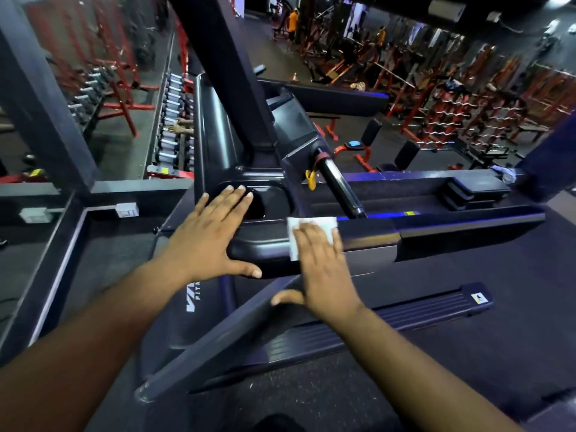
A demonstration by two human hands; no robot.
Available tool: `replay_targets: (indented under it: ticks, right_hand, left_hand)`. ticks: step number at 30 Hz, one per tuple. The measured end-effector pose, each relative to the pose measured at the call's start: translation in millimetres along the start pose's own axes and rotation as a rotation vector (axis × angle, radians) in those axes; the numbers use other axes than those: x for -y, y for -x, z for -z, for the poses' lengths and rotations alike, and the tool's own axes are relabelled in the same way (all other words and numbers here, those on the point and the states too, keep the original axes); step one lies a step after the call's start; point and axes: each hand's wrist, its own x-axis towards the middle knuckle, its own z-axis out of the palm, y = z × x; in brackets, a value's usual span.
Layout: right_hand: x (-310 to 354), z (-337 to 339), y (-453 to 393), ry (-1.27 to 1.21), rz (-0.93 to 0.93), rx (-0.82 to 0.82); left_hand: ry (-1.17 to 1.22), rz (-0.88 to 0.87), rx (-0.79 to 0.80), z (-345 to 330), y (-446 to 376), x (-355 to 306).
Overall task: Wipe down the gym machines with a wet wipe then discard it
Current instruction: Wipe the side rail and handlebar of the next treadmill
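Note:
A black treadmill console (268,201) with a cup-holder recess fills the middle of the head view. My left hand (208,235) rests flat on its left edge, fingers straight and spread over the recess. A white wet wipe (296,224) lies on the console's front bar (367,241). My right hand (324,269) presses the wipe flat against the bar with straight fingers, its thumb hanging below the bar. Most of the wipe is hidden under those fingers.
A handlebar (339,185) with a yellow safety clip (310,179) rises from the console. The treadmill belt (467,353) and side rail (389,319) lie below. A mirror wall with a dumbbell rack (171,120) is at left. Red gym machines and benches (452,104) stand beyond.

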Motion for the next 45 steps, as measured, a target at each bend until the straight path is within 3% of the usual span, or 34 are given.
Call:
replay_targets:
  ticks: [4,8,12,17,23,29,38,43,45]
  right_hand:
    - [61,3,-29,-0.012,0.194,0.041]
    - [48,9,-35,0.012,0.308,0.029]
    - [15,12,-22,0.041,0.111,0.031]
    - [17,35,-66,-0.089,-0.052,0.276]
    - [17,49,-119,-0.092,-0.070,0.524]
    - [10,50,-86,-0.112,0.006,0.416]
    - [12,47,-128,-0.131,-0.045,0.567]
    - [0,44,-90,-0.051,-0.026,0.417]
    - [-5,40,-90,-0.164,-0.100,0.406]
  left_hand:
    - [0.181,-0.053,-0.060,-8,0,12]
    - [0.281,-0.001,-0.021,-7,2,25]
    - [0.272,0.035,0.030,-4,1,23]
    - [0.268,0.078,0.043,-2,-1,20]
    - [0.341,0.181,0.047,2,-4,25]
    - [0.413,0.219,0.017,-2,-3,26]
    - [0.422,0.223,0.040,1,-1,27]
    - [0.426,0.231,0.049,1,-2,26]
    - [0.418,0.229,0.056,2,-2,25]
